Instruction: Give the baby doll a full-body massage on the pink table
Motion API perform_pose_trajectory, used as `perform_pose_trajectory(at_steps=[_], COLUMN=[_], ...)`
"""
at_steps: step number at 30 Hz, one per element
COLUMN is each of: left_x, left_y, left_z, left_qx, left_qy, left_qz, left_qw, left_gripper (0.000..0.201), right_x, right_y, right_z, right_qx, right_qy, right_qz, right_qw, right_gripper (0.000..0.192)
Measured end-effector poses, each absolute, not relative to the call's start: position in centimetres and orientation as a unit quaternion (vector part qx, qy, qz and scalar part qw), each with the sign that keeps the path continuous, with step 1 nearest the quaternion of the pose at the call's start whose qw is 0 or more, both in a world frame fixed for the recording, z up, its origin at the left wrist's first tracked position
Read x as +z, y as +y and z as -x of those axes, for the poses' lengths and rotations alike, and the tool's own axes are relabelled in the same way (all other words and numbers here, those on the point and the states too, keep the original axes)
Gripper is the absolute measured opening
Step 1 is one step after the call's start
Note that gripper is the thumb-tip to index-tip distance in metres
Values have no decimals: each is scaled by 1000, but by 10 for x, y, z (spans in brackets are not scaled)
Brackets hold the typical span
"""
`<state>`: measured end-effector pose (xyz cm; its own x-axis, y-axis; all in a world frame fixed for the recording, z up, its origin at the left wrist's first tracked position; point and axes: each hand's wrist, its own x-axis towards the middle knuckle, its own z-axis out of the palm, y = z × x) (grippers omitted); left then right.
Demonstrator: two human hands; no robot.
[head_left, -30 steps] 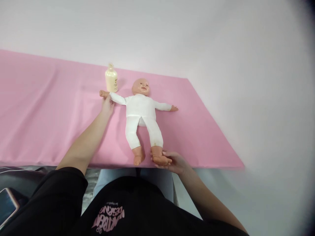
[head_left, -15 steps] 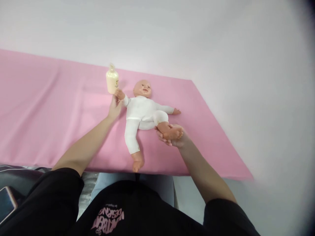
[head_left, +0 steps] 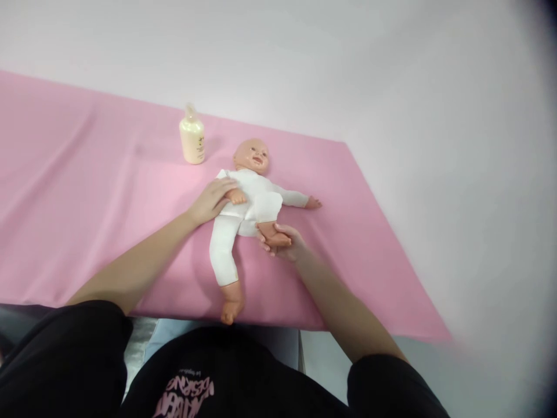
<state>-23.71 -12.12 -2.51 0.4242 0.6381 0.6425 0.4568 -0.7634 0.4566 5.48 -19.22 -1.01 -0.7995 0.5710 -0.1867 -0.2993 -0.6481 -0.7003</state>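
A baby doll (head_left: 255, 188) in a white cloth body lies on its back, head toward the far edge. My left hand (head_left: 213, 200) is wrapped round the doll's arm on the left, holding it bent across the belly; the doll's small hand pokes out past my fingers. My right hand (head_left: 285, 244) cups the lower leg and foot (head_left: 272, 233) on the right from below, with that knee bent up toward the body. The doll's other leg (head_left: 223, 252) stretches toward me, and its other arm lies out to the right.
A cream pump bottle (head_left: 192, 139) stands left of the doll's head. Under everything is a pink sheet (head_left: 108, 191) with soft folds on the left. Its right edge slants toward me, with a pale wall beyond.
My left hand has brought the doll's arm from stretched out near the bottle in across its belly. My right hand has moved the held leg left, toward the body's middle.
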Motion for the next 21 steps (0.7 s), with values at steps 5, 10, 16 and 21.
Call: perform_pose_trajectory(at_steps=[5, 10, 16, 21], left_x=[-33, -38, -29, -25], left_y=[-107, -85, -83, -85], left_z=[249, 270, 276, 275], left_qx=[621, 736, 751, 736], left_qy=[402, 443, 390, 402], left_qz=[-639, -359, -229, -240], left_qw=[213, 365, 481, 489], left_gripper=[58, 41, 7, 3], right_x=[-10, -14, -13, -9], right_y=[-202, -204, -206, -208], right_z=[-68, -63, -57, -56], right_qx=[902, 881, 834, 841], right_qy=[-392, -468, -525, -515], right_qz=[114, 25, 74, 67], right_qw=[140, -67, -151, -150], right_gripper=[53, 54, 50, 49])
